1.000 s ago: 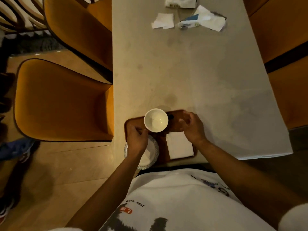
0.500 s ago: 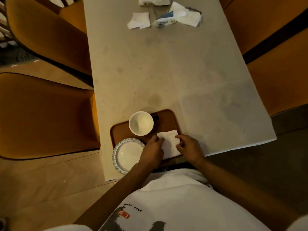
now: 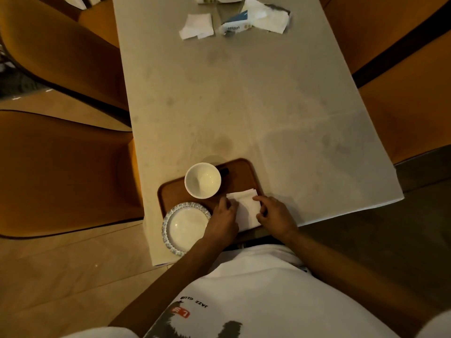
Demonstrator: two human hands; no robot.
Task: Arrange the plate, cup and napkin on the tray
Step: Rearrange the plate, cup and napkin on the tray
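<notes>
A brown wooden tray (image 3: 240, 172) lies at the near edge of the pale table. On it stands a white cup (image 3: 202, 180), empty, at the far left. A white plate (image 3: 185, 226) with a patterned rim rests at the tray's near left corner and overhangs it. A folded white napkin (image 3: 246, 206) lies on the tray's right half. My left hand (image 3: 224, 222) pinches the napkin's left edge. My right hand (image 3: 275, 215) pinches its right edge, fingers curled on the paper.
Crumpled tissues (image 3: 196, 26) and a torn tissue pack (image 3: 253, 20) lie at the far end of the table (image 3: 244, 93). Orange chairs (image 3: 61, 172) stand along the left, more orange seating (image 3: 402, 93) on the right. The table's near edge is by my body.
My left hand left the plate and my right hand left the tray's far side; both went to the napkin and now grip its edges. The camera view shifted left.
</notes>
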